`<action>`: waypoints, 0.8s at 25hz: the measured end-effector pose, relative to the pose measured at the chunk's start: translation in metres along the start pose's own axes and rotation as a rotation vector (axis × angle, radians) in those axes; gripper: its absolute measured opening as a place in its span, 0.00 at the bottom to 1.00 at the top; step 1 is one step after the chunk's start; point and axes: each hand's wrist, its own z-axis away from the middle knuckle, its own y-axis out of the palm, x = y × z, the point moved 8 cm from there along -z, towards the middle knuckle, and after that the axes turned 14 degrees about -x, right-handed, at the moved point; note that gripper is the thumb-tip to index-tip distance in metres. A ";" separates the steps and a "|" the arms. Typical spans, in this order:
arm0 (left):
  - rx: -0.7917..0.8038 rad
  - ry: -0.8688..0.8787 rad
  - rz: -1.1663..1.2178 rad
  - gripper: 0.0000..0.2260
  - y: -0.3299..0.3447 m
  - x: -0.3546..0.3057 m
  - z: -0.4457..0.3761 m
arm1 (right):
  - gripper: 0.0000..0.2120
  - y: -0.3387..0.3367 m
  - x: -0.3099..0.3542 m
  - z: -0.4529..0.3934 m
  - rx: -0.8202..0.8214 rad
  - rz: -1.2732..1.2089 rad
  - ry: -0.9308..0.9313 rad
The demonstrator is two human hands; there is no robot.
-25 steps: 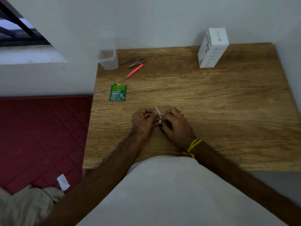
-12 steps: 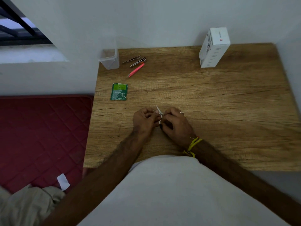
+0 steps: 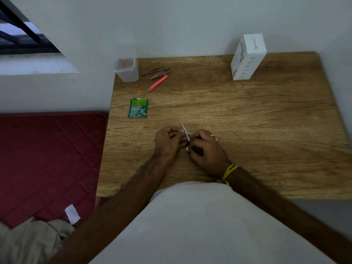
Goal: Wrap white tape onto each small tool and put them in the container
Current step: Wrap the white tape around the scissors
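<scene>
At the middle of the wooden table, my left hand (image 3: 168, 142) and my right hand (image 3: 206, 149) meet, fingers curled round a small tool (image 3: 187, 139). A strip of white tape (image 3: 184, 128) sticks up between them; most of the tool is hidden by my fingers. A clear plastic container (image 3: 127, 70) stands at the far left corner. Beside it lie a metal tweezer (image 3: 152, 70), a nail clipper (image 3: 160, 73) and a pink tweezer (image 3: 158, 83).
A green sachet (image 3: 138, 108) lies left of centre on the table (image 3: 247, 121). A white box (image 3: 247, 57) stands upright at the back right against the wall. A red mattress (image 3: 47, 159) is on the floor to the left.
Both hands stay at the same spot with only small finger movements on the tool and tape.
</scene>
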 end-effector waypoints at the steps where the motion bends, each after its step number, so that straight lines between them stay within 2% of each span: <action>1: 0.007 0.002 0.003 0.07 0.001 -0.001 0.001 | 0.01 -0.002 0.000 0.000 -0.009 0.000 0.002; 10: -0.012 0.006 -0.024 0.10 0.000 -0.001 0.001 | 0.01 -0.008 0.000 0.007 0.009 0.020 -0.041; 20: -0.039 -0.012 -0.032 0.10 -0.001 -0.001 0.000 | 0.04 -0.017 -0.011 0.005 -0.080 -0.002 0.094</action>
